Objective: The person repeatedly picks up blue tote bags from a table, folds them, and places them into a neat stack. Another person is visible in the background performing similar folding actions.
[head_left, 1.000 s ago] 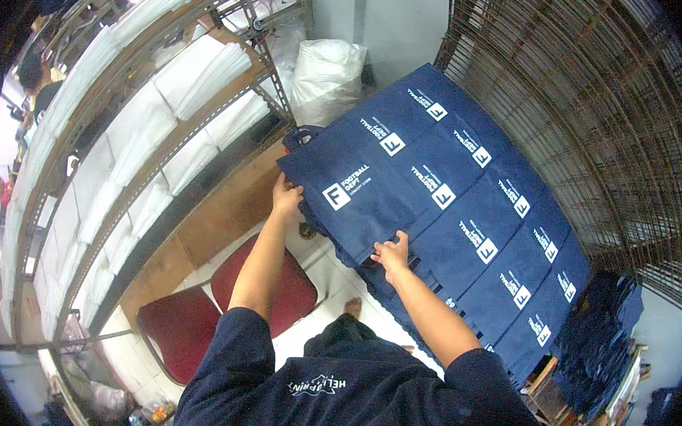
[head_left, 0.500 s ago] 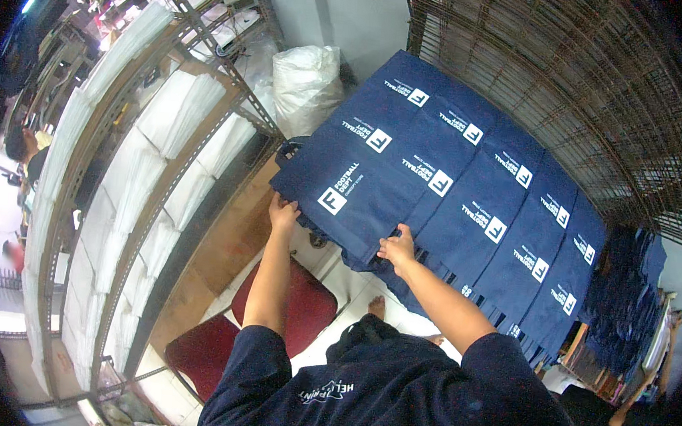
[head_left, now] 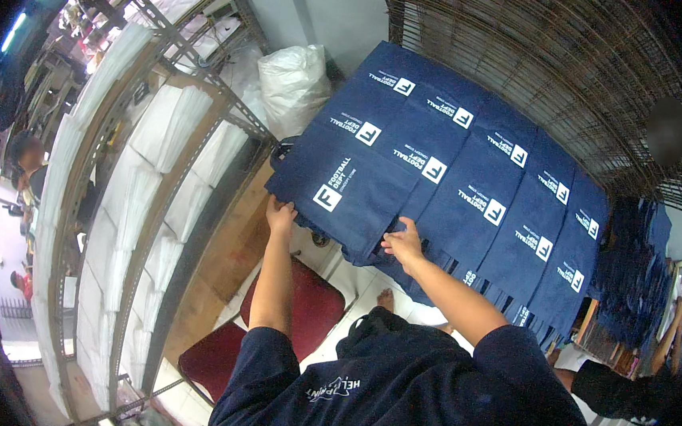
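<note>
A navy fabric piece (head_left: pixel 357 206) with a white print lies at the near left of a broad layer of matching pieces. My left hand (head_left: pixel 281 216) pinches its near left corner, with some fingers under the edge. At the near right corner, my right hand (head_left: pixel 405 240) holds the edge between thumb and fingers. This piece's print is turned differently from its neighbours'. Rows of printed navy pieces (head_left: pixel 492 173) spread behind it and to the right, overlapping, their near edges hanging in layers. What supports them is hidden.
Metal shelving (head_left: pixel 149 102) with stacked white sheets stands left. A white sack (head_left: pixel 293 85) sits beyond the far left corner. Wire racks (head_left: pixel 531 36) rise behind. Dark red chairs (head_left: pixel 294 297) are below my left arm. Another person's dark sleeve (head_left: pixel 615 391) shows at right.
The whole view has shifted slightly. Both my hands stay at the same two corners, and the fabric piece lies nearly as before. At right, the other person's arm has shifted a little.
</note>
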Available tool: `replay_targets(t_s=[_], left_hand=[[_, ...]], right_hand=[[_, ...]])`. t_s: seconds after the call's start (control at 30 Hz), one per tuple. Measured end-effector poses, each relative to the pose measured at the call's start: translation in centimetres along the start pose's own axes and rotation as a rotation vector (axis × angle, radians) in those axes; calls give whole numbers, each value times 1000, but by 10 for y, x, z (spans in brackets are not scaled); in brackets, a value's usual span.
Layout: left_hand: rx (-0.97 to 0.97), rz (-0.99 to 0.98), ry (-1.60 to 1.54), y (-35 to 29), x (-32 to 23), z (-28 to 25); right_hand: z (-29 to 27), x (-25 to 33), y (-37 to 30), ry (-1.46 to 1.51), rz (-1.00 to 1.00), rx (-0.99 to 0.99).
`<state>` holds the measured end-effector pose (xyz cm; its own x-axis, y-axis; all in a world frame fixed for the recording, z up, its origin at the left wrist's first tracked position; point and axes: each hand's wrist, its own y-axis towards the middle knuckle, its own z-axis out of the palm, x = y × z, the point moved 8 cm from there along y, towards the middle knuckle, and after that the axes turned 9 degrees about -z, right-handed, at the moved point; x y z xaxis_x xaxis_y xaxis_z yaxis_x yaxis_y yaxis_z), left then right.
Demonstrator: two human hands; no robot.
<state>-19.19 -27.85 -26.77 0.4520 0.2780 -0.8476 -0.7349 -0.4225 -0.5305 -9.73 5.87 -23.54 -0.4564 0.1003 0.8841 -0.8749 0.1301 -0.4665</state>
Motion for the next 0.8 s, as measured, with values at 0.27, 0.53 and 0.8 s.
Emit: replay_targets(t_s=[0.27,0.53,0.8], left_hand=[[-100,7,82,18,16,-25],[-641,320,739,-71,105,-129],[236,-46,1319,-143,309,-118]], right_hand=[[-105,20,-60,26,-134,-141],[-273,-16,-134,-202,-119,-675],[-365,54,-273,-1004,-428,-1272]])
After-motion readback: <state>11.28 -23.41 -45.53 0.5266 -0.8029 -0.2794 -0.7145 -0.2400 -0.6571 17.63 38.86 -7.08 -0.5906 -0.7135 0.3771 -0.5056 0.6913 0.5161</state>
